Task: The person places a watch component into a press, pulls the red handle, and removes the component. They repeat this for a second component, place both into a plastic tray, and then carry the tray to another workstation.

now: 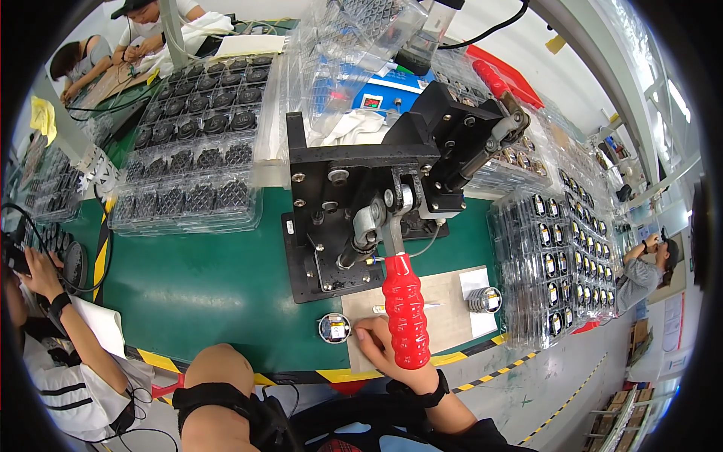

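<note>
My right hand [380,348] rests on a brown board [452,301] at the table's front edge, thumb and fingers loosely apart. Part of it is hidden behind the red ribbed handle [407,313] of a black toggle clamp fixture [361,169]. Just left of its fingertips lies a small round part [334,328] with a yellow-white label. A slim white pen-like tool [380,309] lies beyond the fingers, partly behind the handle. My left hand [224,363] is at the front edge, above a black wrist strap; its fingers are hidden. A short stack of round parts [484,300] stands right of the handle.
Clear trays of black round parts [188,166] stack at the left back. More trays [553,264] with labelled round parts stand at right. Behind the fixture are a blue device [392,94] and a red bin [504,75]. A co-worker's hand [41,275] is at far left.
</note>
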A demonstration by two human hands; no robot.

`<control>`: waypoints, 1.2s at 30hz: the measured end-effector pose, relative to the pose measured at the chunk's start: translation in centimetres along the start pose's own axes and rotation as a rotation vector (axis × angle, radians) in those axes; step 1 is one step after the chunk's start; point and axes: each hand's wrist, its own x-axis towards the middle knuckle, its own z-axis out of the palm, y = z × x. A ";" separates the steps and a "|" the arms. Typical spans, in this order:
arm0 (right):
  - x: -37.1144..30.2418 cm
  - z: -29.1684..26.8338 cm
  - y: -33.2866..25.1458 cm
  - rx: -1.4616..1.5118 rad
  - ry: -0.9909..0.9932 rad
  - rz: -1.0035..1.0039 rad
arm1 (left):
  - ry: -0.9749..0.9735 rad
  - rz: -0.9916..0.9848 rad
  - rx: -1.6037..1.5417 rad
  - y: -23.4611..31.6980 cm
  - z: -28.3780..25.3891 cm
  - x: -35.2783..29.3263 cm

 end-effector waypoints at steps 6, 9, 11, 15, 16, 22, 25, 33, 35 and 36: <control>0.0 0.0 0.0 0.002 -0.007 0.010 | 0.014 -0.012 -0.049 -0.1 -0.1 0.0; 0.0 0.0 0.0 0.005 -0.002 0.012 | -0.006 0.003 -0.025 -0.2 -0.2 -0.1; 0.0 0.0 0.0 0.009 0.000 0.010 | -0.042 0.034 0.012 -0.2 -0.2 -0.1; 0.1 0.0 -0.1 0.011 0.004 0.004 | -0.105 0.100 0.015 -0.4 -0.2 0.0; 0.0 0.0 -0.1 0.008 0.003 0.005 | -0.105 0.101 0.014 -0.4 -0.1 0.0; -0.1 0.2 0.2 0.009 0.000 0.001 | 0.027 0.002 -0.019 -0.3 0.0 0.0; -0.1 0.2 0.1 0.009 0.003 0.001 | 0.039 -0.010 -0.047 -0.2 0.1 0.1; 0.0 0.1 0.1 0.004 0.005 0.000 | 0.054 -0.028 -0.018 -0.1 0.1 0.1; 0.0 0.1 0.0 0.003 0.008 0.000 | 0.057 -0.041 -0.037 0.0 0.2 0.1; 0.0 0.1 0.1 0.002 0.008 0.000 | 0.057 -0.041 -0.036 0.0 0.2 0.1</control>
